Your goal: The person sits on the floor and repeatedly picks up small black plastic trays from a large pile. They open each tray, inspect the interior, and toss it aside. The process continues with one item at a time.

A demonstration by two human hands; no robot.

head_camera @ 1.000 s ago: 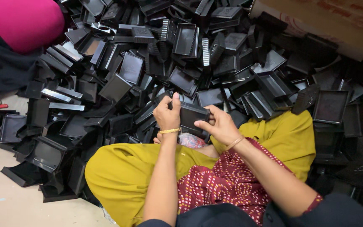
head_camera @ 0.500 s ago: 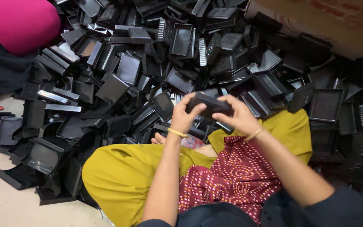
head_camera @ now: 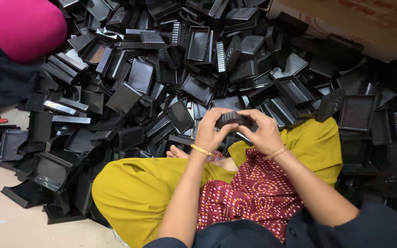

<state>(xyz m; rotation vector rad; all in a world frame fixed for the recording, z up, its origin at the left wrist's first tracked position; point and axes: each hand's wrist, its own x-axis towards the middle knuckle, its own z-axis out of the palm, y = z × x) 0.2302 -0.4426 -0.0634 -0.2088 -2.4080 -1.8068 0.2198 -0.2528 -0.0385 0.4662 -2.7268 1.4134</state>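
Note:
My left hand (head_camera: pixel 211 131) and my right hand (head_camera: pixel 263 132) grip the two ends of one small black plastic tray part (head_camera: pixel 232 119), held above my lap. Each wrist wears a thin gold bangle. I sit cross-legged in yellow trousers (head_camera: pixel 136 190) and a red dotted top (head_camera: pixel 249 197). A bare foot (head_camera: pixel 176 152) shows just below my left hand. Right in front of my hands begins a big heap of similar black plastic trays (head_camera: pixel 198 69), lying at all angles.
The heap of trays covers the floor from left to right. A brown cardboard box (head_camera: pixel 364 23) stands at the top right. Another person in pink and dark clothes (head_camera: pixel 21 32) sits at the top left. Pale floor (head_camera: pixel 5 225) shows at the lower left.
Both hands have lifted the black part slightly and turned it, now gripping it by its ends. The view has shifted a little downwards.

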